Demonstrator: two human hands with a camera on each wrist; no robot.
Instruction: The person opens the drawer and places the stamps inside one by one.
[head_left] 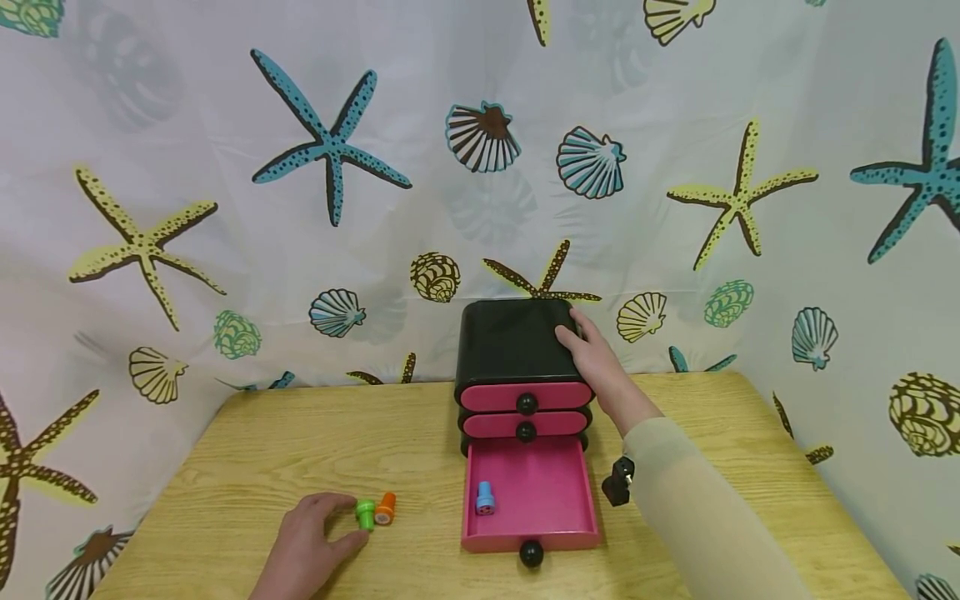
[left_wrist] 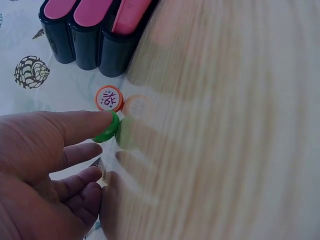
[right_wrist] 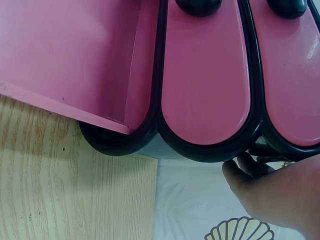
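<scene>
A small green stamp (head_left: 365, 514) stands on the table by my left hand (head_left: 307, 542), between thumb and forefinger. In the left wrist view the thumb overlaps the green stamp's rim (left_wrist: 111, 127), while the other fingers stay apart from it. Beside it leans an orange stamp (head_left: 386, 508), its printed face showing in the left wrist view. My right hand (head_left: 596, 354) rests against the upper right of a black drawer cabinet (head_left: 517, 337), thumb on top and fingers along its side. The bottom pink drawer (head_left: 536, 492) is pulled out and holds a blue stamp (head_left: 485, 498).
Two upper pink drawers (head_left: 495, 396) are closed, with round black knobs. A small black figure (head_left: 618, 482) stands right of the open drawer, close to my right sleeve (head_left: 697, 500). Behind the wooden table (head_left: 315, 442) hangs a curtain (head_left: 420, 208) printed with shells and starfish.
</scene>
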